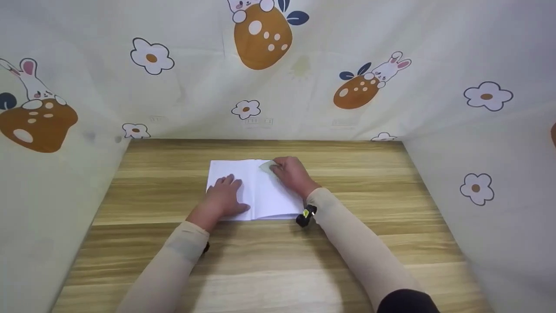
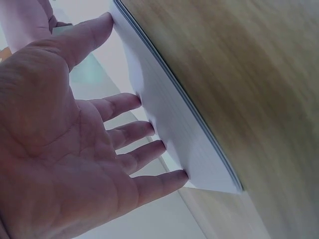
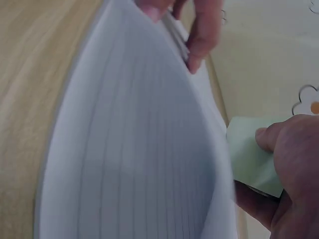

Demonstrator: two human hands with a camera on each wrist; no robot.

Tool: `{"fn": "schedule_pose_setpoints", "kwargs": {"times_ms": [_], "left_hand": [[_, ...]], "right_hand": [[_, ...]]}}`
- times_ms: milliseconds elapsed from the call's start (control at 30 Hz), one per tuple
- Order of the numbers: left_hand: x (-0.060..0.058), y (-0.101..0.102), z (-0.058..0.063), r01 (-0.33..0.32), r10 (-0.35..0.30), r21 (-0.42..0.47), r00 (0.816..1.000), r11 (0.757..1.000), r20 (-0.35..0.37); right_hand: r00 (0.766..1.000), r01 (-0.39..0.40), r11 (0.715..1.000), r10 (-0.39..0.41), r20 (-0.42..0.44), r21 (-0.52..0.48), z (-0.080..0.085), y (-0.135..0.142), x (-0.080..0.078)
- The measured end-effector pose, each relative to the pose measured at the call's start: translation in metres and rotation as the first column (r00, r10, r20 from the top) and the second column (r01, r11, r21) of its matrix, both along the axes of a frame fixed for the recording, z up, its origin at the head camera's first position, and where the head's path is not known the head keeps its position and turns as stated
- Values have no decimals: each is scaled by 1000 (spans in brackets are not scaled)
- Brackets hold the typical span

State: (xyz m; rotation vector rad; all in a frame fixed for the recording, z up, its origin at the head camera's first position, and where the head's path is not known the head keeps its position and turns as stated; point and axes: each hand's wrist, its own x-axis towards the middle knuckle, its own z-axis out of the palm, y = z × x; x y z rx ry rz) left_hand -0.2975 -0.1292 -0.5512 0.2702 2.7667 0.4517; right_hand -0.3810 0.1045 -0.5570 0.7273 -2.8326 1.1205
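An open notebook (image 1: 278, 198) with white pages lies on the table. My left hand (image 1: 223, 198) rests on its left page, fingers spread, and the left wrist view shows the fingertips touching the paper. Over the top of the right page, my right hand (image 1: 295, 176) pinches a small pale green slip of paper (image 3: 251, 154), which looks like a sticky note, between thumb and fingers. In the right wrist view, a lined page (image 3: 144, 144) bows up off the sheets beneath. Part of the green slip is hidden by the right hand.
The wood-grain table (image 1: 143, 256) reaches to a patterned cloth (image 1: 191, 95) hanging behind it and on both sides. A small black device (image 1: 306, 215) is strapped at the right wrist, close to the notebook's lower right corner.
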Motion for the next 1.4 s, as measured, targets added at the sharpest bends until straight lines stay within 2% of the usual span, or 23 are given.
{"fn": "schedule_pose_setpoints", "kwargs": {"times_ms": [100,267,367,467,633,767,933,1233,1300,1400], "left_hand": [[1,0,1,-3,3,2,1000,1000,5],[2,0,2,-6,6,9,1000,1000,8],[4,0,3,0,0,17,1000,1000,-7],[5,-1,4,9,-9,16,1000,1000,-21],[4,-1,3,10,-10,13,1000,1000,-21],[4,-1,2,10,-10,10,1000,1000,-19],[5,0,2,8,-8,15,1000,1000,-14],[7,-2,2,10,-9,16,1000,1000,-29],[6,-2,0,13,-12,12,999,1000,-32],[5,-3,-1,14,-13,13,999,1000,-38]], "right_hand": [[992,73,983,-54,115,-168,1,6,-2],[960,219,916,-141,243,-336,1,21,-5],[941,288,884,-190,280,-368,1,33,-9],[926,326,866,-212,313,-378,2,47,-12],[919,364,836,-249,307,-411,2,69,-16],[917,381,824,-279,285,-420,2,87,-16],[922,374,837,-289,257,-399,6,107,-10],[938,332,917,-297,178,-222,18,136,1],[951,303,941,-289,107,-153,21,142,5],[967,240,970,-238,-89,22,25,151,9]]}}
